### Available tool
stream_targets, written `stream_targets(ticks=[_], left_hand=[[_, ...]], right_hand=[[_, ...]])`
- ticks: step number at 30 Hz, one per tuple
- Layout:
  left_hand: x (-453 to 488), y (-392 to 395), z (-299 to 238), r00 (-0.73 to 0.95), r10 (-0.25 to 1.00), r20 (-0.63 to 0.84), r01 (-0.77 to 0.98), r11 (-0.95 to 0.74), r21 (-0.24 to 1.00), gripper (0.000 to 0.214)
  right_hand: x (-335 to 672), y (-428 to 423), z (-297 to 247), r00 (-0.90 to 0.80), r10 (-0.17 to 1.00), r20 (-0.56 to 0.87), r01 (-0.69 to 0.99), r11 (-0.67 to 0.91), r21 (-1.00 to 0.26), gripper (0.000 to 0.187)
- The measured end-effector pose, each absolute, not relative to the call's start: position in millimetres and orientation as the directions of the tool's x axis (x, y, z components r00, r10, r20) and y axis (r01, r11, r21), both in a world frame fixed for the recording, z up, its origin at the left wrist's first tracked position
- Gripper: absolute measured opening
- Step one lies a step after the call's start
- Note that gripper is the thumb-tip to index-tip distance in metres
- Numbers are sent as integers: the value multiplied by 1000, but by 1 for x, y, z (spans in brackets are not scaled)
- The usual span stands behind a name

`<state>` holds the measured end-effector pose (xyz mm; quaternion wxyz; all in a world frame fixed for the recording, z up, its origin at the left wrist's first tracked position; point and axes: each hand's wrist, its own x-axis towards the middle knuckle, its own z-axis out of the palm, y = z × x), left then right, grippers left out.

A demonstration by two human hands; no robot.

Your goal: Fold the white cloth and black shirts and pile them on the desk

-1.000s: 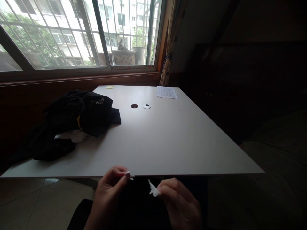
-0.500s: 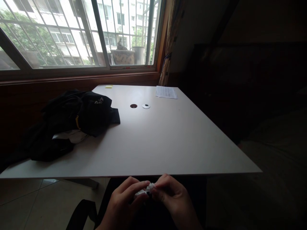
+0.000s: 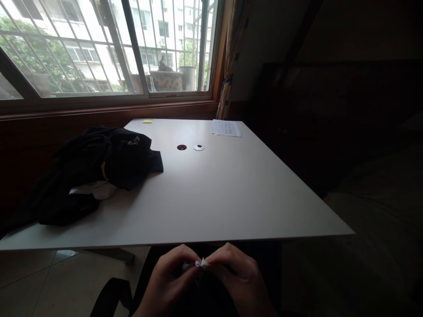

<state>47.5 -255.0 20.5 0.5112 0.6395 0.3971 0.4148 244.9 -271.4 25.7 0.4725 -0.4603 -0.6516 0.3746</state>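
Just below the front edge of the table, over my lap, my left hand (image 3: pixel 175 270) and my right hand (image 3: pixel 236 273) meet with fingertips pinched. Between them is a small crumpled white piece (image 3: pixel 203 262), thin like tissue or plastic film; I cannot tell which. Both hands grip it, and only a twisted tip shows at the fingertips. A paler, greyish part of it is partly visible inside the curl of my left fingers. The rest is hidden by the fingers.
The white table (image 3: pixel 211 198) lies right in front of me. Black clothing (image 3: pixel 128 154) is heaped on its left side. Further back are a round hole (image 3: pixel 181 147), its round cover (image 3: pixel 198 148), printed papers (image 3: pixel 226 128) and a yellow note (image 3: pixel 147 121). A chair armrest (image 3: pixel 110 295) is at lower left.
My fingertips have drawn closer together around the white piece, and less of it shows. My left fingers, more stretched before, are now curled. The view has shifted slightly.
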Motion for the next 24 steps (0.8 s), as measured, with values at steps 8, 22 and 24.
stream_targets(ticks=[8, 22, 24], left_hand=[[55, -256, 15, 404, 870, -282, -214, 389, 896, 25], [57, -258, -4, 379, 904, -196, -105, 253, 962, 26], [55, -257, 0, 372, 908, -192, -10, 211, 977, 27]], right_hand=[[241, -275, 18, -141, 808, 573, 327, 584, -743, 28], [250, -273, 12, -214, 933, 291, 259, 341, -904, 5], [252, -274, 12, -225, 949, 220, 272, 278, -921, 4]])
